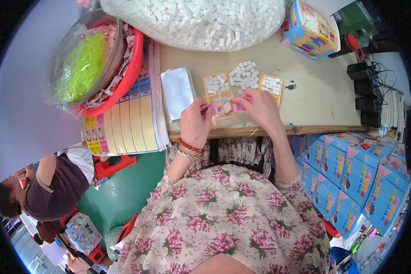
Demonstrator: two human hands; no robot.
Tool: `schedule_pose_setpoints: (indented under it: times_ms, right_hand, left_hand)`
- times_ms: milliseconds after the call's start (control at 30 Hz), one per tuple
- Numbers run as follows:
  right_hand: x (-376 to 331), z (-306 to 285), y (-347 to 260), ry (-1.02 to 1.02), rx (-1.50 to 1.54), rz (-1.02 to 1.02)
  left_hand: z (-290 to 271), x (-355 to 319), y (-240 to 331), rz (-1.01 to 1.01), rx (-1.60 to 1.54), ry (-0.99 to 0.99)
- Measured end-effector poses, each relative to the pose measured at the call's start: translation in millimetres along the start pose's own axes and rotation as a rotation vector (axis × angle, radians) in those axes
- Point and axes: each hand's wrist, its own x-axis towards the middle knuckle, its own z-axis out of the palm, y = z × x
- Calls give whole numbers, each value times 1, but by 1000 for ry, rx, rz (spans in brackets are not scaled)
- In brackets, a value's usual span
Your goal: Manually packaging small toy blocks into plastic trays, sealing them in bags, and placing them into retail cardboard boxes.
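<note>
Between my two hands, over the table's near edge, a small pink-and-yellow printed packet (222,106) is stretched out. My left hand (196,122) pinches its left end, and my right hand (260,109) pinches the right end. Just beyond it lies a shallow yellow tray (209,97), its far part filled with small white blocks. A loose heap of white blocks (244,75) sits to the right of that tray. Another yellow tray (281,85) of white blocks is partly behind my right hand. A stack of silvery clear sleeves (177,89) lies left of the trays.
A large clear bag of white blocks (196,23) lies along the back. At the left, a red basin (134,68) and metal bowl stand on stacked printed sheets (132,123). A blue carton (306,34) stands back right; blue boxes (333,182) are piled below. Another person (55,187) sits left.
</note>
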Motion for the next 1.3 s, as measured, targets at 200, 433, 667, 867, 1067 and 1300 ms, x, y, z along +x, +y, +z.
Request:
schedule_pose_setpoints:
  times_ms: [200, 433, 667, 867, 1067, 1300]
  right_hand:
    - [17, 16, -12, 1, -185, 11]
    - [23, 17, 0, -28, -165, 22]
    - [26, 25, 6, -27, -155, 35]
    - [25, 26, 10, -8, -111, 48]
    - [25, 19, 12, -40, -70, 71]
    - [23, 9, 16, -77, -71, 71]
  left_hand:
    - [14, 7, -14, -27, 340, -29]
    - [23, 8, -20, -49, 159, 26]
    - [33, 1, -18, -129, 42, 117]
    - [33, 1, -12, -167, -142, 185]
    - [33, -4, -15, -225, -217, 143]
    - [51, -11, -37, -349, -616, 132]
